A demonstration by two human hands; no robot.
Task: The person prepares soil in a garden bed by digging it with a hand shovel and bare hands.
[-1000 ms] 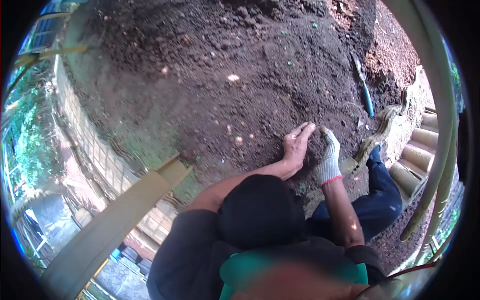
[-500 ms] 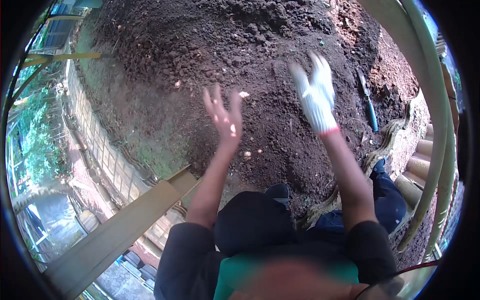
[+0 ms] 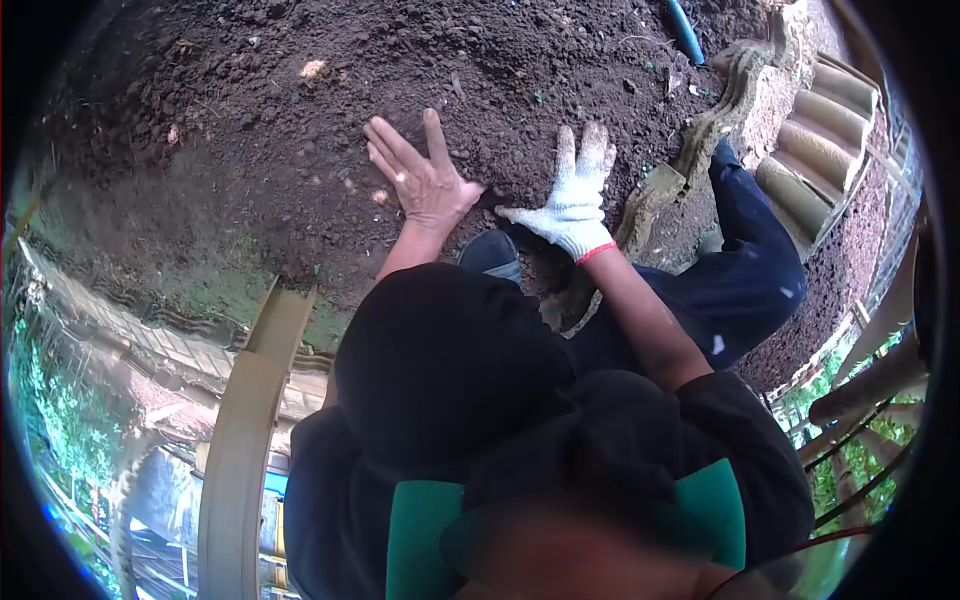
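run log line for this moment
left hand: bare, spread over soil | right hand: gloved, spread over soil | blue handle: on soil, untouched

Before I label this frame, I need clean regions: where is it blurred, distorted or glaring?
Head view, edges: fisheye bending, black corners; head view, bottom centre: heavy blur; head view, lower left: foliage washed out; head view: bare left hand and gloved right hand fairly sharp.

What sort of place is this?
Probably an outdoor garden bed: dark brown, crumbly soil, a row of tan, curved, tile-like pieces beside it, and a slim blue handle on the soil.
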